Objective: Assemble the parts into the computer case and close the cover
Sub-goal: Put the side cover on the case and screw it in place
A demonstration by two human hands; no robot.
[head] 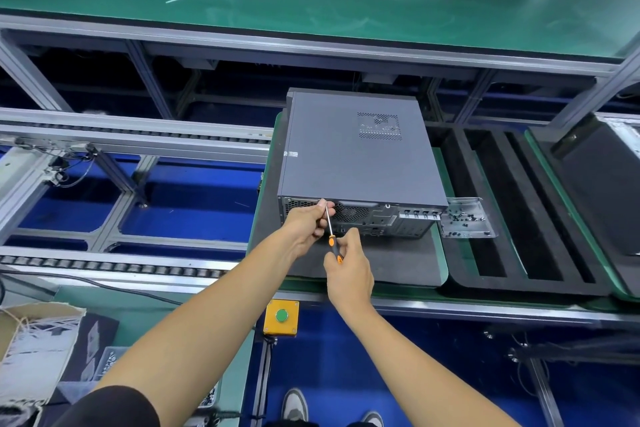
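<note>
Right hand (348, 269) wraps the screwdriver (331, 236) handle, left hand (309, 222) pinches its shaft, tip at the top rear edge of the closed computer case (356, 152), lying flat on a dark mat (391, 263) on the desk (460, 253).

Dark grey computer case (360, 149), orange-black screwdriver (331, 236), green bench mat (277, 0)

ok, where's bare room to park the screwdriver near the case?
Free: the dark mat in front of the computer case, right of the right hand; also the mat strip left of the case. Crowded: the rear panel, where the left hand steadies the screwdriver, and the screw tray.
</note>
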